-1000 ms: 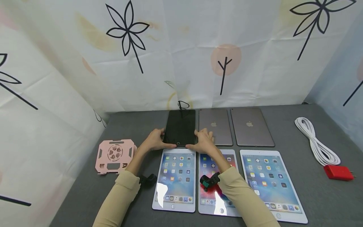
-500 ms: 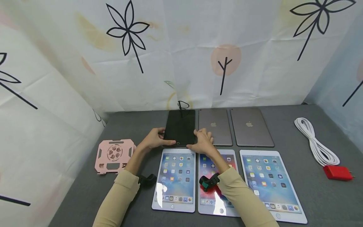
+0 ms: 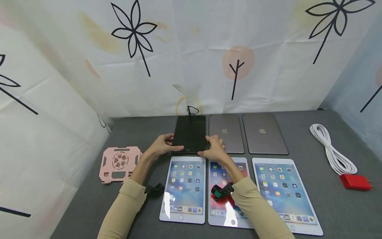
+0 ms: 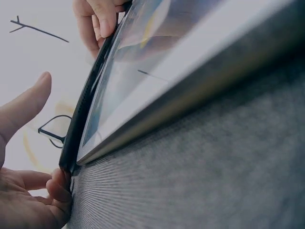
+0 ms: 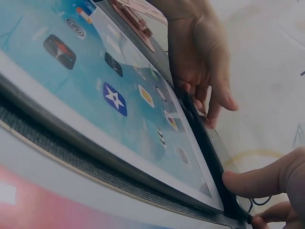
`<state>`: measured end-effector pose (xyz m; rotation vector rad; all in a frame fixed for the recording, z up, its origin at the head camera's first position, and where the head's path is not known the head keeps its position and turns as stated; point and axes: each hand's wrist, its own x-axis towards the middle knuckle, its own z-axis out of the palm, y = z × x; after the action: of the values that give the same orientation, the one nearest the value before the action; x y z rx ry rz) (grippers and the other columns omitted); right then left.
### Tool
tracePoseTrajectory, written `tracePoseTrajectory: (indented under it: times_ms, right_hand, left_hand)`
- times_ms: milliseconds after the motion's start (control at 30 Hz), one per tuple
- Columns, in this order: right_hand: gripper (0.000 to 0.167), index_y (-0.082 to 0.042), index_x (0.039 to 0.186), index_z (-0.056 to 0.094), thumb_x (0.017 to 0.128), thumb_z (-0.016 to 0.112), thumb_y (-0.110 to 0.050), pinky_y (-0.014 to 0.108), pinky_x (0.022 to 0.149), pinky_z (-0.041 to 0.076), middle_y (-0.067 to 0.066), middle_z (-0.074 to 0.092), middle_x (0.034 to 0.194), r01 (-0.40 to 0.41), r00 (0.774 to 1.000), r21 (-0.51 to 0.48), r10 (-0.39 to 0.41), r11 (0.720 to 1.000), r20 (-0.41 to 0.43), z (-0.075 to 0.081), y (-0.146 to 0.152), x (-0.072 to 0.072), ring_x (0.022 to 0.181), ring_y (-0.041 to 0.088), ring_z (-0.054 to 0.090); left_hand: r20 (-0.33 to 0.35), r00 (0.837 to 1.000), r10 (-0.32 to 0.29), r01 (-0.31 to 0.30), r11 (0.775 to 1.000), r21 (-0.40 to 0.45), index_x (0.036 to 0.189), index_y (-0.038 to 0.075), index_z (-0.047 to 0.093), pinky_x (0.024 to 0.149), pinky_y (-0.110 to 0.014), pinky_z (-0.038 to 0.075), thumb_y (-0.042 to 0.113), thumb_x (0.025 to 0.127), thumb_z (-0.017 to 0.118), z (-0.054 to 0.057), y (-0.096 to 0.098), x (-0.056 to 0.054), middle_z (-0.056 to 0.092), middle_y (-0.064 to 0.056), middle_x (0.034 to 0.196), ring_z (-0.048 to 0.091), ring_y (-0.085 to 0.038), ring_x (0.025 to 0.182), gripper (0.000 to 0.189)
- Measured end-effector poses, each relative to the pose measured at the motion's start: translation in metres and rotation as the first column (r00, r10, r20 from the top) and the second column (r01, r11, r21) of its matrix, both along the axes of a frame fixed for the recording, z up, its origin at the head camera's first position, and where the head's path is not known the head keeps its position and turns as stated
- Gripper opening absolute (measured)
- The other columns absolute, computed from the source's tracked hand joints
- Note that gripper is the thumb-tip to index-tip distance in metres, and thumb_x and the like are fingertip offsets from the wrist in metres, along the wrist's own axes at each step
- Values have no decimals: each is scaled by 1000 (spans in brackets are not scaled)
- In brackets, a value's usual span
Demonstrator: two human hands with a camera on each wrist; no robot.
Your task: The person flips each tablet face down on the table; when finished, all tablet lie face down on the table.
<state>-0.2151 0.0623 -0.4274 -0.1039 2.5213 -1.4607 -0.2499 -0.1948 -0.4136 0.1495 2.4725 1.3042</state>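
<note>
A black tablet (image 3: 191, 132) lies screen up at the back of the grey table, with its home button toward me. The fingers of my left hand (image 3: 160, 146) touch its left side. In the left wrist view the left thumb (image 4: 33, 102) is raised apart from the tablet's edge. My right hand (image 3: 215, 150) pinches the tablet's near right corner, thumb at the front edge and index finger at the right side. A white tablet (image 3: 183, 189) with a lit screen lies just in front of the black one.
Two grey tablets (image 3: 225, 132), (image 3: 264, 134) lie back up at the right. More lit white tablets (image 3: 243, 166), (image 3: 285, 189) stand in the front row. A pink stand (image 3: 119, 164) is at left; a coiled white cable (image 3: 331, 147) and red charger (image 3: 355, 182) at right.
The left thumb has lifted from the black tablet's front edge and moved slightly up and left. The right hand keeps nearly the same place at the corner.
</note>
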Motion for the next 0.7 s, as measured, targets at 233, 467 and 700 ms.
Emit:
tracePoseTrajectory:
  times_ms: [233,467,700]
  right_hand:
    - [85,-3,160,32,89,77,-16,60,117,26,20,29,156,1,998,-146,7,989,54,2,7,0,139,39,23]
    - [84,-1,161,27,91,73,-13,58,118,33,22,37,158,-34,997,-271,54,962,64,5,12,-1,143,40,34]
    - [82,-4,162,25,94,70,-11,58,118,36,21,44,156,-45,997,-305,63,951,48,8,14,-1,145,40,41]
  left_hand:
    - [16,1000,0,0,1000,-14,160,5,32,113,-55,42,31,84,85,2,0,2,50,-27,149,50,-34,130,96]
    - [-26,999,-20,21,1000,14,159,5,33,110,-50,45,29,88,82,3,-1,4,68,-20,113,57,-30,124,89]
    - [-22,994,-110,112,991,67,161,-2,22,83,-30,45,16,92,77,5,1,7,71,-16,100,31,-6,50,90]
